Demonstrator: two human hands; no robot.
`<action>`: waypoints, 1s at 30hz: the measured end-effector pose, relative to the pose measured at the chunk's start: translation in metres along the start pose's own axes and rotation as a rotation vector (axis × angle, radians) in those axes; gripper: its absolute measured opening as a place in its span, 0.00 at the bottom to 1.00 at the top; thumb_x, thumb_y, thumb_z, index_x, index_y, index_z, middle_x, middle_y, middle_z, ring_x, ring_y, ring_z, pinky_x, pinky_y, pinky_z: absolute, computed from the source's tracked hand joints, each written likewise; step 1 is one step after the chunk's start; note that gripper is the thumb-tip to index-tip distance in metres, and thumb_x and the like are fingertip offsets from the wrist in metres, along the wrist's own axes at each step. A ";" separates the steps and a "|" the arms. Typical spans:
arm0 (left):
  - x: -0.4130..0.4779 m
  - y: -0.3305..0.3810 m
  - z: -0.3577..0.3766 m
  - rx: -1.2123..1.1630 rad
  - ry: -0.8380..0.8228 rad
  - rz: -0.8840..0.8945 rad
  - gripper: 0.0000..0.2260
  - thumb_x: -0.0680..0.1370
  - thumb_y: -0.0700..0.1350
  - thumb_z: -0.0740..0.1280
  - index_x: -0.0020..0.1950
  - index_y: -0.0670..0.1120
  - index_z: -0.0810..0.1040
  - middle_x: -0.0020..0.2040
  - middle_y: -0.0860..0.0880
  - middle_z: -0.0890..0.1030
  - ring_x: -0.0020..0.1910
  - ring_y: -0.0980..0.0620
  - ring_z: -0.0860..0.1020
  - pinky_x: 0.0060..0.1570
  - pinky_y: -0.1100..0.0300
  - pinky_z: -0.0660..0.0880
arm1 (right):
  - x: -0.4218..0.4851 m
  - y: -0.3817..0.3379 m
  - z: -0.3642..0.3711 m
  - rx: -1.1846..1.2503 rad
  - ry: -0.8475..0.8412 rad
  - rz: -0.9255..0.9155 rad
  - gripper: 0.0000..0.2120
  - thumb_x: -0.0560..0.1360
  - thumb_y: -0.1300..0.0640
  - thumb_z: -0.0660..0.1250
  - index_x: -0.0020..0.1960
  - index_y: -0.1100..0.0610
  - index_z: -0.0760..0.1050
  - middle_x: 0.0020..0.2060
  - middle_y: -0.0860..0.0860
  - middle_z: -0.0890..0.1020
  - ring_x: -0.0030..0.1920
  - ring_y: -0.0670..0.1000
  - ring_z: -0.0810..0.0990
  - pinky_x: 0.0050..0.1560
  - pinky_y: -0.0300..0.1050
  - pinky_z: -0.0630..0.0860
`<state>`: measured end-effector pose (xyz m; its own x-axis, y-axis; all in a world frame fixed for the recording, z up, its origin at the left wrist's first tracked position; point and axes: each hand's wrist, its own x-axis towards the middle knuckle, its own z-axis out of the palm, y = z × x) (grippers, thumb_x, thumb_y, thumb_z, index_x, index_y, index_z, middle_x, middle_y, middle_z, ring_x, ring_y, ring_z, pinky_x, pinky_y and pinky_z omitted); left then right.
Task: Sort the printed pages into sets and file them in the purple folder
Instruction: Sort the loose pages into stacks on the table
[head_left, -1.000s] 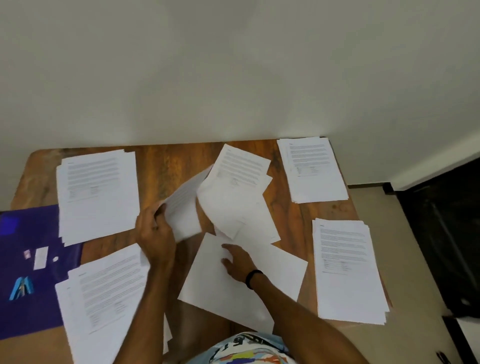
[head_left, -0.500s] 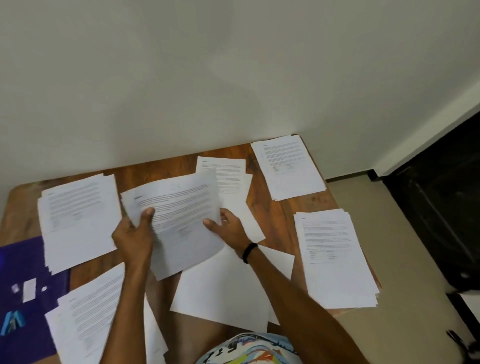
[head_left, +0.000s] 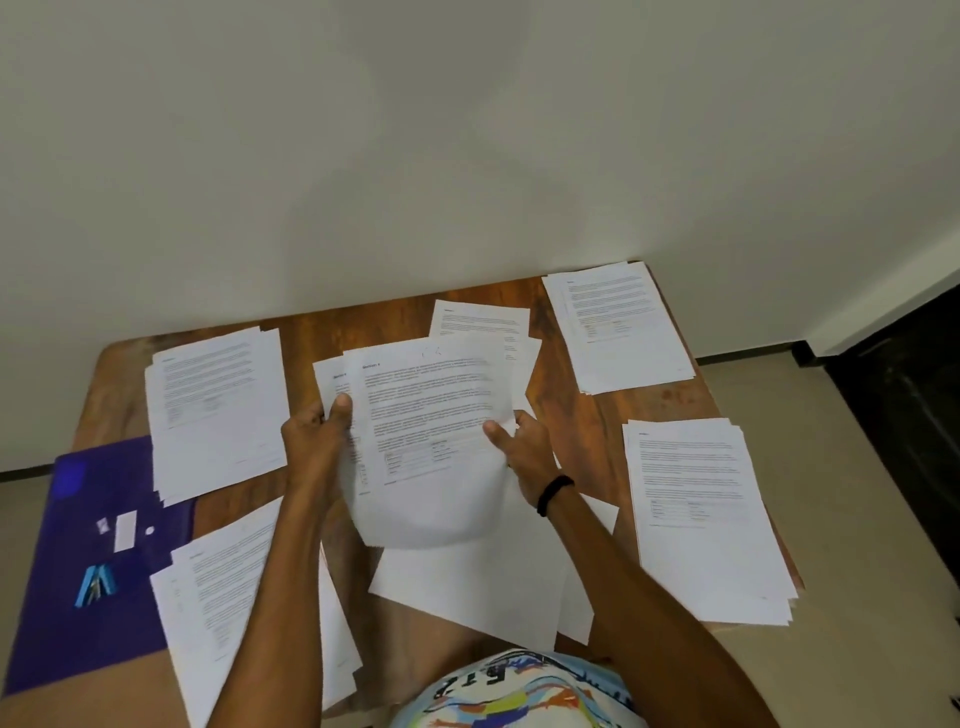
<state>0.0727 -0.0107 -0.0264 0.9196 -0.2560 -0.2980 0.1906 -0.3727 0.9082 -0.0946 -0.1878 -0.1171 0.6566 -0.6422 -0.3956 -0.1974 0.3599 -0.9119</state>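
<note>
Both hands hold a small sheaf of printed pages (head_left: 431, 441) above the middle of the wooden table (head_left: 566, 415). The left hand (head_left: 317, 441) pinches its left edge, thumb on the printed face and fingers curled behind. The right hand (head_left: 524, 457), with a black wristband (head_left: 553, 493) on its wrist, pinches the right edge the same way. The top sheet faces up with its text readable as lines and a small table. A second sheet peeks out behind it on the left. The purple folder (head_left: 78, 571) lies closed at the near left of the table, partly over the edge. The far-left stack (head_left: 218, 410) and the near-left stack (head_left: 234, 613) each overlap it a little. The far-right stack (head_left: 618, 327) sits at the far right corner, and the near-right stack (head_left: 701, 519) lies along the right edge, well apart from the hands. A few loose printed pages (head_left: 478, 317) lie at the far centre, partly hidden by the held sheaf. Blank-side sheets (head_left: 478, 587) lie on the table at the near centre, under the forearms.
</note>
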 end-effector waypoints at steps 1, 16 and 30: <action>0.001 -0.002 0.001 0.000 0.014 0.001 0.09 0.80 0.52 0.68 0.57 0.49 0.78 0.51 0.53 0.82 0.45 0.52 0.82 0.42 0.59 0.76 | -0.001 -0.002 -0.001 -0.008 0.013 0.015 0.14 0.76 0.54 0.74 0.59 0.56 0.77 0.57 0.53 0.84 0.57 0.56 0.84 0.59 0.60 0.80; 0.009 -0.060 0.037 -0.006 -0.016 -0.296 0.13 0.81 0.56 0.65 0.60 0.51 0.74 0.51 0.53 0.80 0.42 0.54 0.78 0.47 0.60 0.72 | -0.010 0.018 -0.072 0.000 0.144 0.234 0.14 0.82 0.50 0.63 0.44 0.58 0.78 0.44 0.49 0.86 0.44 0.49 0.85 0.44 0.41 0.81; -0.043 -0.027 0.135 0.001 -0.439 -0.243 0.08 0.80 0.49 0.69 0.57 0.49 0.79 0.55 0.49 0.84 0.54 0.44 0.83 0.51 0.52 0.81 | 0.006 0.017 -0.121 -0.317 0.284 0.126 0.16 0.79 0.41 0.64 0.48 0.53 0.79 0.45 0.47 0.84 0.47 0.50 0.83 0.52 0.44 0.81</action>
<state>-0.0186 -0.1102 -0.0774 0.6176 -0.5127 -0.5964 0.3804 -0.4690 0.7971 -0.1819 -0.2675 -0.1480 0.3962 -0.7828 -0.4798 -0.5057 0.2501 -0.8257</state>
